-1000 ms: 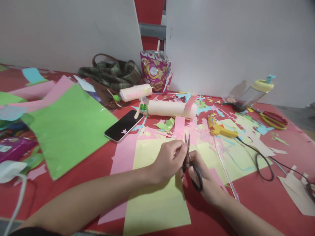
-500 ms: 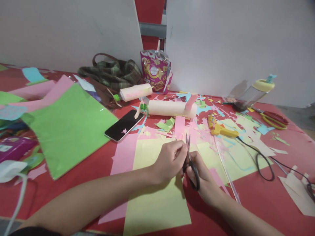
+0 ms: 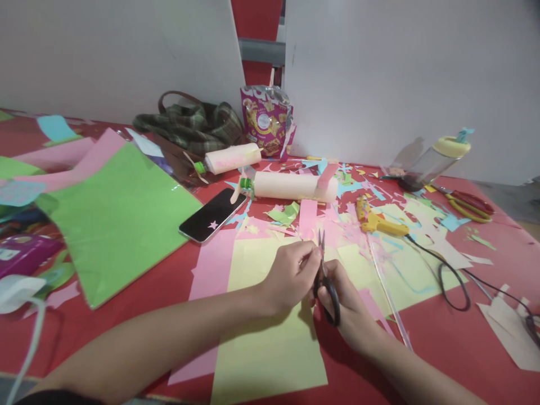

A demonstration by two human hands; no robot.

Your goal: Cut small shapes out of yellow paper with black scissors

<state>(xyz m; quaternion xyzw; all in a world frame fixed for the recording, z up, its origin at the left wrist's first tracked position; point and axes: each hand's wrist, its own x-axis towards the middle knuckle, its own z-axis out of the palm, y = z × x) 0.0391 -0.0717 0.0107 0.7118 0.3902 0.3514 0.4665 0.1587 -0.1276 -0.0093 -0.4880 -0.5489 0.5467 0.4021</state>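
My right hand (image 3: 343,301) is closed around the black handles of a pair of scissors (image 3: 332,301), whose blades point away from me and stand slightly apart. Right beside the blades, my left hand (image 3: 293,275) is closed in a pinch. Whatever its fingertips hold is too small or hidden to make out. Under both hands lies a yellow paper sheet (image 3: 270,360), overlapping a pink paper sheet (image 3: 198,360). Just beyond the hands are a pink paper strip (image 3: 307,218) and green paper scraps (image 3: 284,214).
A phone (image 3: 211,216) with a pink star on it lies left of centre, near green sheets (image 3: 126,219). Paper-wrapped bottles (image 3: 291,185), a snack bag (image 3: 268,121) and a plaid bag (image 3: 194,124) sit behind. To the right are a yellow glue gun (image 3: 382,222), a clear container (image 3: 436,160) and more scissors (image 3: 468,205).
The scissors' blades have drawn slightly closer together and their handle loop has shifted a little left. My left hand stays nearly still, and the things on the table have not moved.
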